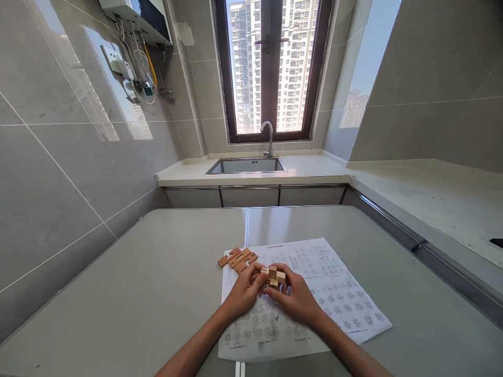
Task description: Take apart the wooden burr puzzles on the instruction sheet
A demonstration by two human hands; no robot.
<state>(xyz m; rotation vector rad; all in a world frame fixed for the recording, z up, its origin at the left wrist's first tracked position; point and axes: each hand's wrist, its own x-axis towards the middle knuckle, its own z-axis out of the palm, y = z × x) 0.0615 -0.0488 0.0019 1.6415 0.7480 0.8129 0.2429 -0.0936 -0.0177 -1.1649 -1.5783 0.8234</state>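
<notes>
Between my two hands is a small wooden burr puzzle [274, 276] of interlocking light and darker blocks. My left hand [247, 287] has its thumb and fingers closed on the puzzle's left side. My right hand [294, 294] grips it from the right, thumb in front and fingers behind. Some of its pieces are hidden by the fingers. Under both hands lies a printed instruction sheet [334, 293] with rows of small diagrams. Just beyond my left hand, several flat notched wooden pieces [237, 259] rest side by side at the sheet's upper left corner.
The sheet lies on a pale table [129, 293] with a seam down its middle. Past its far edge is a white counter [310, 166] with a sink [247, 165] and a faucet [269, 139] below a window. Another counter [444, 193] runs along the right.
</notes>
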